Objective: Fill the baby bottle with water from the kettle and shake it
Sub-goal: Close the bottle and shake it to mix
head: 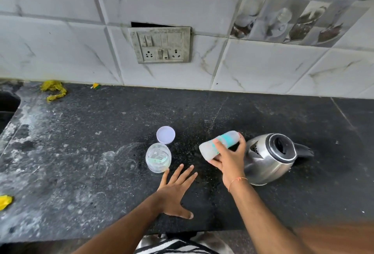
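**Baby bottle held tilted beside one kettle on a dark counter**

One white marble-patterned tiled wall (60, 37) fills the upper half of the frame, with a patch of grey picture tiles (299, 6) at the upper right. One black speckled counter (85, 172) fills the lower half; pale smears are seen across its left part. One grimy switch plate (159, 45) with two sockets is set in the wall at upper centre, and a dark gap is seen above it.

One steel kettle (269, 158) stands at centre right, its lid open and its black handle pointing right. Two bare hands are counted. The right hand (230, 159) is wrapped around one baby bottle (218, 144), which is held tilted just left of the kettle, in front of its spout. The bottle is blurred, so its markings and its ends are hard to make out; teal print is seen on it. One orange thread (236, 180) is worn on the right wrist.

The left hand (178, 191) is spread flat with straight fingers at lower centre, gripping nothing; whether it touches the counter cannot be told. One clear jar (158, 157) stands open just above its fingertips, and one pale round lid (166, 134) lies just beyond the jar.

Three yellow scraps are counted: one crumpled piece (53, 89) at upper left, one tiny piece (95, 86) near the wall, and one (5, 202) cut off by the left edge. A dark recess is cropped at far left. Striped cloth (174, 245) is cut off at the bottom edge.
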Tool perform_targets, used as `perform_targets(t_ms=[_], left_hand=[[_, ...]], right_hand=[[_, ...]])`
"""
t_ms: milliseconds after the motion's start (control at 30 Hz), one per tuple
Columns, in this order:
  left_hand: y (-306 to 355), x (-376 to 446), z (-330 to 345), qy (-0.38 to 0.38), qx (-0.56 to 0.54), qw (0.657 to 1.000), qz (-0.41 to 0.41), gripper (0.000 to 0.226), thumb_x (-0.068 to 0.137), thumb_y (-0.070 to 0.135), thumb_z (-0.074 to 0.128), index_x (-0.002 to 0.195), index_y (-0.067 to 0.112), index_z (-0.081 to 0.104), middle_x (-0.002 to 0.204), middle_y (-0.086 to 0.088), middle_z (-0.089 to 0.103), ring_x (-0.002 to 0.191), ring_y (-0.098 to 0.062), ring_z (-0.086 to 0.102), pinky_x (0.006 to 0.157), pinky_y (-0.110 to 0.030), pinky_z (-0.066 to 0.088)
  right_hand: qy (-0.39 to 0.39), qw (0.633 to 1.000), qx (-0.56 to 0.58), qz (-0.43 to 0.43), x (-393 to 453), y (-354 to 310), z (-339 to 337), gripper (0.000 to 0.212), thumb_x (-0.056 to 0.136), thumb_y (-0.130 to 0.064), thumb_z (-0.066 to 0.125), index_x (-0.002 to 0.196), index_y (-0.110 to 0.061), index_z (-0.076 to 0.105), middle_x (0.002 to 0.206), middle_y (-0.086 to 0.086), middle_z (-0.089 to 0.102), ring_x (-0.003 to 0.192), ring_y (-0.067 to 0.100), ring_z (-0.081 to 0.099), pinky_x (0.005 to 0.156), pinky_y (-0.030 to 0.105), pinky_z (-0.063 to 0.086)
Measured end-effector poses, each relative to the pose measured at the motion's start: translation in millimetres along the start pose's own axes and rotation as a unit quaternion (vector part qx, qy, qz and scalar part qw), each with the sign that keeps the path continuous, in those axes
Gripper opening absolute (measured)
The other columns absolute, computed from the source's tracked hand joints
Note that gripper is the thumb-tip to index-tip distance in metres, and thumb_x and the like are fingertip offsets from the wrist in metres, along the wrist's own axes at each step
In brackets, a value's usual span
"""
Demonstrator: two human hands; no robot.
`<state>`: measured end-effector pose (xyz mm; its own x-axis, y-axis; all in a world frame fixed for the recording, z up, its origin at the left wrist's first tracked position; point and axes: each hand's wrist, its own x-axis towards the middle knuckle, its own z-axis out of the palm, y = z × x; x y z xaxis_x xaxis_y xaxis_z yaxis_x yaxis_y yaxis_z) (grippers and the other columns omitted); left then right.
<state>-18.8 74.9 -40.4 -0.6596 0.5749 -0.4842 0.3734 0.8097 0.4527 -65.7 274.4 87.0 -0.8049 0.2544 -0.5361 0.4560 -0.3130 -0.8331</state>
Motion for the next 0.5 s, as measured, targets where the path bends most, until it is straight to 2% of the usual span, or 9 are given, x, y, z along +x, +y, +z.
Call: perform_targets(t_ms=[100, 133, 200, 233, 333, 400, 433, 467, 500], left_hand=[[-2, -1, 0, -0.008, 0.006, 1.0, 0.001, 0.14, 0.076, 0.077, 0.075, 0.168, 0.04, -0.023, 0.171, 0.019, -0.04, 0.153, -0.014, -0.05, 0.123, -0.063, -0.029], [-2, 0, 0, -0.009, 0.005, 1.0, 0.003, 0.139, 0.077, 0.077, 0.075, 0.168, 0.04, -0.024, 0.169, 0.019, -0.042, 0.152, -0.014, -0.05, 0.123, -0.062, -0.03], [-1, 1, -1, -0.003, -0.004, 1.0, 0.002, 0.135, 0.079, 0.079, 0.071, 0.169, 0.042, -0.023, 0.168, 0.02, -0.045, 0.153, -0.013, -0.049, 0.123, -0.06, -0.03], [0, 1, 0, 0.005, -0.011, 1.0, -0.002, 0.129, 0.082, 0.079, 0.067, 0.169, 0.043, -0.021, 0.169, 0.021, -0.043, 0.153, -0.012, -0.048, 0.124, -0.06, -0.029], [0, -2, -2, 0.008, -0.019, 1.0, -0.004, 0.11, 0.092, 0.076, 0.055, 0.169, 0.045, -0.017, 0.171, 0.023, -0.037, 0.152, -0.009, -0.049, 0.126, -0.059, -0.027], [1, 1, -5, -0.002, -0.036, 0.999, -0.004, 0.103, 0.096, 0.075, 0.049, 0.17, 0.046, -0.016, 0.17, 0.025, -0.039, 0.149, -0.006, -0.051, 0.126, -0.058, -0.028], [2, 1, -6, -0.004, -0.043, 0.999, -0.006, 0.1, 0.097, 0.075, 0.047, 0.17, 0.046, -0.016, 0.17, 0.026, -0.039, 0.148, -0.005, -0.051, 0.126, -0.058, -0.028], [1, 1, -5, -0.002, -0.047, 0.999, -0.009, 0.098, 0.098, 0.076, 0.045, 0.17, 0.046, -0.015, 0.169, 0.027, -0.04, 0.148, -0.004, -0.051, 0.126, -0.058, -0.028], [0, 1, -3, 0.0, -0.047, 0.999, -0.011, 0.097, 0.098, 0.076, 0.043, 0.17, 0.047, -0.015, 0.168, 0.027, -0.041, 0.149, -0.004, -0.05, 0.126, -0.058, -0.028]], right_hand=[[-0.043, 0.994, 0.002, 0.097, -11, 0, 6, 0.081, 0.088, -0.009, 0.088, 0.14, -0.058, 0.05, 0.122, 0.012, 0.075, 0.107, 0.028, 0.079, 0.071, 0.056, 0.069], [-0.049, 0.995, -0.023, 0.085, -10, 2, 6, 0.08, 0.087, -0.01, 0.088, 0.14, -0.057, 0.05, 0.121, 0.011, 0.075, 0.106, 0.028, 0.079, 0.071, 0.056, 0.069], [-0.013, 1.0, -0.022, 0.004, -9, 5, 4, 0.075, 0.092, -0.01, 0.085, 0.145, -0.049, 0.048, 0.125, 0.008, 0.075, 0.107, 0.031, 0.079, 0.073, 0.057, 0.069], [0.001, 1.0, -0.004, 0.005, -7, 7, 2, 0.074, 0.094, -0.01, 0.084, 0.145, -0.048, 0.046, 0.126, 0.007, 0.074, 0.109, 0.032, 0.079, 0.074, 0.057, 0.068], [-0.053, 0.995, -0.018, 0.088, -16, 8, 6, 0.08, 0.088, -0.012, 0.089, 0.141, -0.056, 0.049, 0.12, 0.008, 0.075, 0.106, 0.025, 0.079, 0.071, 0.055, 0.069], [-0.041, 0.997, -0.06, 0.031, -16, 9, 6, 0.078, 0.09, -0.009, 0.087, 0.145, -0.05, 0.049, 0.119, 0.006, 0.076, 0.104, 0.026, 0.08, 0.074, 0.057, 0.069], [-0.016, 0.999, -0.031, -0.004, -15, 10, 3, 0.075, 0.093, -0.008, 0.084, 0.146, -0.046, 0.047, 0.121, 0.005, 0.075, 0.105, 0.028, 0.079, 0.076, 0.058, 0.068], [0.005, 1.0, 0.01, -0.005, -11, 10, 1, 0.074, 0.095, -0.006, 0.082, 0.146, -0.046, 0.046, 0.124, 0.004, 0.074, 0.108, 0.03, 0.079, 0.076, 0.058, 0.068], [-0.008, 1.0, 0.003, 0.004, -8, 10, 0, 0.075, 0.094, -0.006, 0.082, 0.145, -0.048, 0.046, 0.124, 0.006, 0.074, 0.109, 0.029, 0.078, 0.075, 0.056, 0.069]])
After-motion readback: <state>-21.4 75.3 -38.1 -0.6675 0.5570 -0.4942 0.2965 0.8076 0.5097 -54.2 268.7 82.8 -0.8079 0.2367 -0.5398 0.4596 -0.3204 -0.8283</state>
